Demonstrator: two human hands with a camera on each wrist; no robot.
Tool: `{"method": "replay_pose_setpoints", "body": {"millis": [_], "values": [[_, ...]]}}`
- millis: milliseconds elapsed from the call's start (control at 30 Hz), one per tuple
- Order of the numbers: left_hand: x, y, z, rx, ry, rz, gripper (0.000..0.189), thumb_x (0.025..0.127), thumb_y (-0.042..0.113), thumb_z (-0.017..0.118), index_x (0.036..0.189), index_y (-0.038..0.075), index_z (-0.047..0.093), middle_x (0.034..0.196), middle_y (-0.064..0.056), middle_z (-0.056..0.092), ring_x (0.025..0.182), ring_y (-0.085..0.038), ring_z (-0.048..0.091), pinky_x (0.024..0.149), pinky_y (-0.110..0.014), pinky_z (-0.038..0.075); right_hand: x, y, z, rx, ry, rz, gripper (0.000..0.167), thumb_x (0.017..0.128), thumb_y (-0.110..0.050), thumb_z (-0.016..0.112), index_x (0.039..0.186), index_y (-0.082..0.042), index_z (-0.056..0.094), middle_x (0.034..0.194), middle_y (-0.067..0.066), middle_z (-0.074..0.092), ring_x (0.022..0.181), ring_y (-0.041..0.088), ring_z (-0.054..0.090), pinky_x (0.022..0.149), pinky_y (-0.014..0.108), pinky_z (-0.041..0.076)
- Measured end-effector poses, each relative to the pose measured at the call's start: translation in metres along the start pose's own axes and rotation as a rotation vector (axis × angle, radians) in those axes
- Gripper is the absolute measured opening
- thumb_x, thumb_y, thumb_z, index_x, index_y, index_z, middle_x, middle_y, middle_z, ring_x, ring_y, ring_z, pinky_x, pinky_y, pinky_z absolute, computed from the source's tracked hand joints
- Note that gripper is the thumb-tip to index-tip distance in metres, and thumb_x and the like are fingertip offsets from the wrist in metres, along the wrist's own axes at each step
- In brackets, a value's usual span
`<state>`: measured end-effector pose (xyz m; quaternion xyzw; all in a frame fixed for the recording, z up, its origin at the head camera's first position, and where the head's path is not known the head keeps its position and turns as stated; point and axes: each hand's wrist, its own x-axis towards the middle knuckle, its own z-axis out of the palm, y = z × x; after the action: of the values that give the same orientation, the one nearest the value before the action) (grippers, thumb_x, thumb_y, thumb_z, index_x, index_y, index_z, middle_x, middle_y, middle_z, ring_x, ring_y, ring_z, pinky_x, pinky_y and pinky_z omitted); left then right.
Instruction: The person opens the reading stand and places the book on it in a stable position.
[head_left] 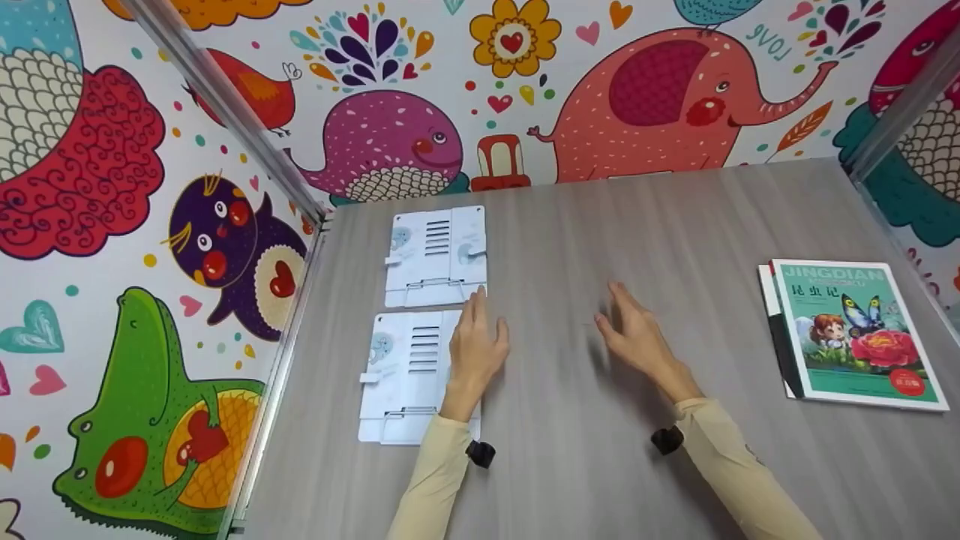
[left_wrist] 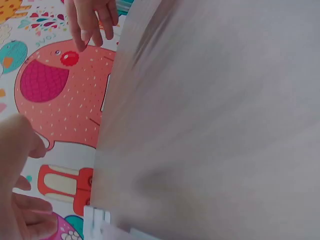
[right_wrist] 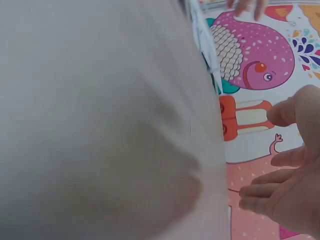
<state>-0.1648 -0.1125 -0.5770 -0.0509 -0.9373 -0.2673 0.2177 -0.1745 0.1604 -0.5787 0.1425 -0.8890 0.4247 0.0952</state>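
Observation:
Over the right edge of the nearer white book stand (head_left: 397, 386) my left hand (head_left: 476, 352) is held with fingers extended, hiding part of the stand. A second, matching book stand (head_left: 411, 264) lies flat just beyond it, and my left fingertips overlap its lower right corner in the head view. Both have dark slots, a wire piece and small side clips. My right hand (head_left: 641, 341) is above the bare tabletop to the right, fingers spread loosely and holding nothing. The right wrist view also shows that hand (right_wrist: 290, 190) with thumb and fingers apart.
A green-covered children's book (head_left: 855, 337) lies at the right on top of another book, whose black and white edge (head_left: 780, 337) sticks out. The grey wood-grain table (head_left: 555, 465) meets cartoon-printed walls (head_left: 517, 97) at the back and sides, with metal strips (head_left: 281, 360) along the corners.

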Motion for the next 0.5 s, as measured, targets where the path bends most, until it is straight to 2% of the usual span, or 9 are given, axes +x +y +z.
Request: {"method": "replay_pose_setpoints", "body": {"millis": [133, 300, 500], "values": [[-0.003, -0.016, -0.011, -0.035, -0.005, -0.079, 0.055, 0.094, 0.014, 0.066, 0.141, -0.009, 0.05, 0.14, -0.03, 0.057, 0.127, -0.043, 0.059, 0.104, -0.048, 0.052, 0.001, -0.01, 0.012, 0.133, -0.025, 0.078, 0.058, 0.097, -0.011, 0.064, 0.145, 0.013, 0.043, 0.147, 0.035, 0.047, 0.134, 0.048, 0.05, 0.11, 0.059, 0.043], [-0.009, -0.037, -0.027, -0.051, -0.033, -0.207, 0.052, 0.098, 0.015, 0.061, 0.142, -0.008, 0.05, 0.144, -0.029, 0.053, 0.133, -0.044, 0.054, 0.109, -0.05, 0.047, 0.002, -0.024, 0.029, 0.274, -0.102, 0.173, 0.056, 0.099, -0.011, 0.062, 0.147, 0.011, 0.043, 0.146, 0.032, 0.049, 0.134, 0.046, 0.052, 0.108, 0.052, 0.047], [-0.017, -0.064, -0.044, -0.043, -0.008, -0.284, 0.052, 0.098, 0.012, 0.06, 0.143, -0.01, 0.048, 0.146, -0.031, 0.051, 0.132, -0.047, 0.053, 0.107, -0.053, 0.048, 0.0, -0.038, 0.052, 0.333, -0.193, 0.19, 0.052, 0.1, -0.009, 0.059, 0.145, 0.012, 0.044, 0.147, 0.031, 0.05, 0.136, 0.043, 0.051, 0.111, 0.05, 0.045]]}}
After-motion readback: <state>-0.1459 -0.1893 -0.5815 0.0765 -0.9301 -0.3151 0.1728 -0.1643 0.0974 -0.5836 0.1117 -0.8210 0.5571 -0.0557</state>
